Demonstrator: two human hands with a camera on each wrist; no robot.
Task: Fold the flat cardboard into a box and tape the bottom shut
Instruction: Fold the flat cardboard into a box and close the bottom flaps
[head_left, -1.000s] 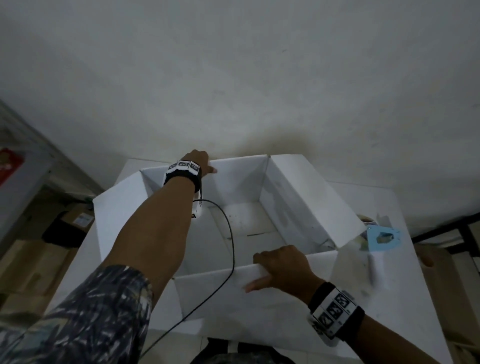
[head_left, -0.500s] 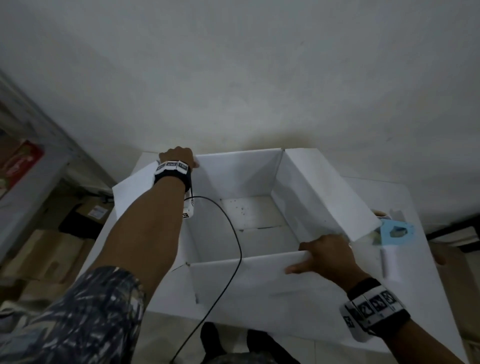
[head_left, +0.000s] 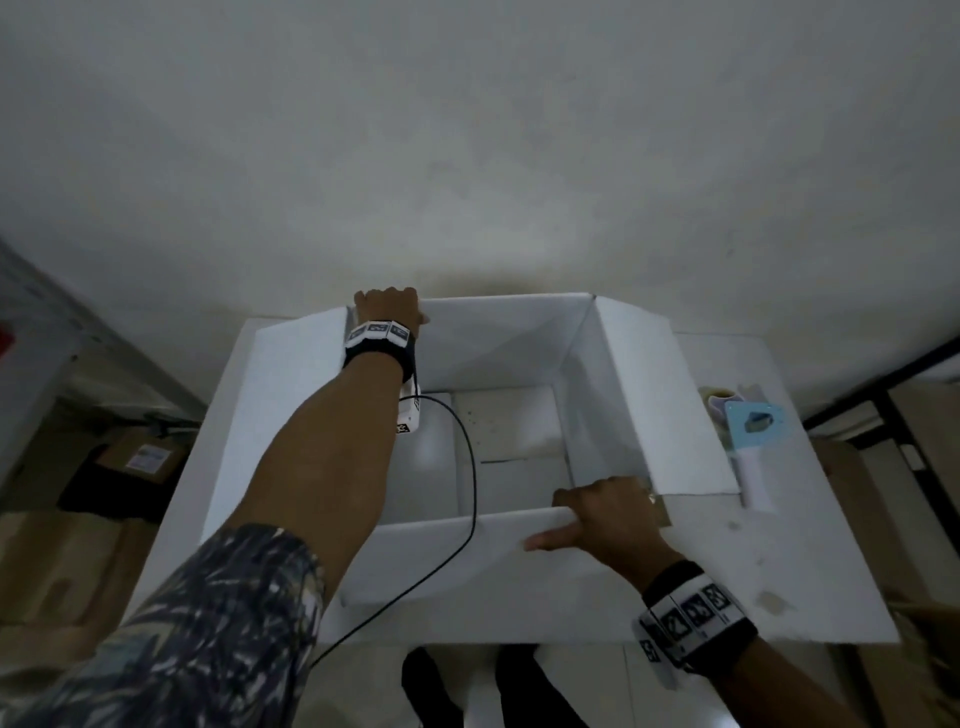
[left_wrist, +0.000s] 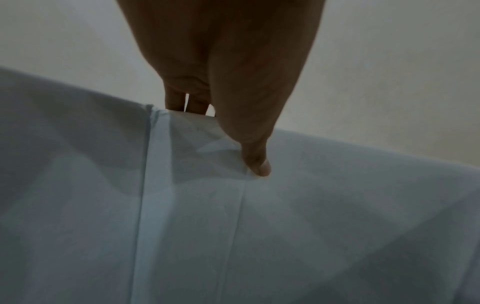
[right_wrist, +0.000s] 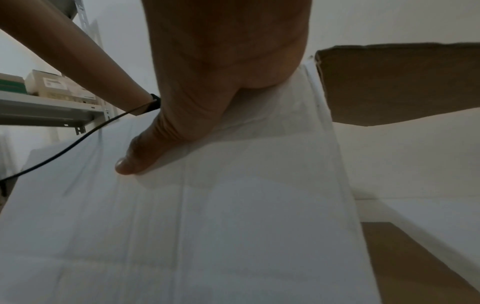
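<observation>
On our white counter (head_left: 810, 566) stands the open white cardboard box (head_left: 511, 358); our left hand (head_left: 388, 306) grips its far-left corner, our right hand (head_left: 608, 519) its near rim.

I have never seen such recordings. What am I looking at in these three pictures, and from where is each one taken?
A person wears three cameras: one on the head and one on each wrist. The head view looks down at a white table with an opened white cardboard box on it. The left hand grips the box's far rim; the left wrist view shows its thumb on the cardboard. The right hand grips the near rim. A blue tape dispenser lies beside the box, at the right.
</observation>
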